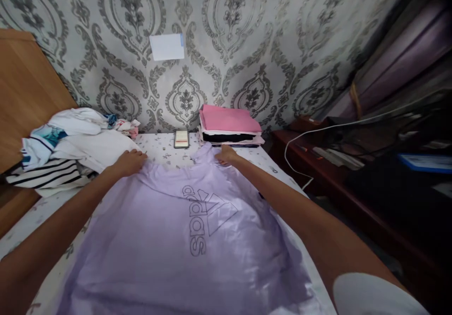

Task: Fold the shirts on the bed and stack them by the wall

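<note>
A lilac T-shirt (169, 239) with a printed logo lies spread flat on the bed (162, 148), front side up. Both my arms reach across it to its far edge. My left hand (130, 161) rests on the far left corner of the shirt, fingers curled onto the fabric. My right hand (226, 155) pinches the far right part of the shirt, fingers closed on the cloth. Whether the left hand truly grips the cloth or just presses on it is unclear.
A heap of unfolded clothes (67, 145) lies at the left by a wooden headboard (24, 93). A folded stack with a pink top (229, 124) and a phone (181, 138) sit by the patterned wall. A dark cluttered table (353, 173) with a white cable stands on the right.
</note>
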Tool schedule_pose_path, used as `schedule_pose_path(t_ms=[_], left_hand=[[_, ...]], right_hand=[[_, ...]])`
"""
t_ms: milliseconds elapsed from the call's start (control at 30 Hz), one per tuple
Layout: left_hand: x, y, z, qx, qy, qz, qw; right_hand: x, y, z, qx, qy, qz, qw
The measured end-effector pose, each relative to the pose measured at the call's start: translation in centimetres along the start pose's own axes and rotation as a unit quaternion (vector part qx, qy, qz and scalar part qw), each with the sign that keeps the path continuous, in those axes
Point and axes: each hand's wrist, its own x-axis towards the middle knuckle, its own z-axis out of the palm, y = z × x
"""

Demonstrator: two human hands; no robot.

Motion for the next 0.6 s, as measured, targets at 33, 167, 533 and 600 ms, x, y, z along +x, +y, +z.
schedule_pose_path(t_ms=[33,167,533,600], left_hand=[[0.0,-0.1,0.1,-0.002,-0.003,0.001,1.000],[-0.8,-0.9,0.3,-0.023,0.000,0.003,1.000],[-3.7,-4.3,-3.9,-0.288,0.254,-0.249,0.889],[-3.3,-4.1,-3.6,-0.198,0.247,-0.241,0.918]], right_hand=[[0.6,0.3,0.4,-0.016,0.005,0.009,1.000],[1.2,1.7,0.8,-0.036,0.036,0.007,0.999],[2.0,0.9,-4.2,0.073,0.257,-0.151,0.952],[2.6,0.8,-4.1,0.042,0.259,-0.202,0.944]])
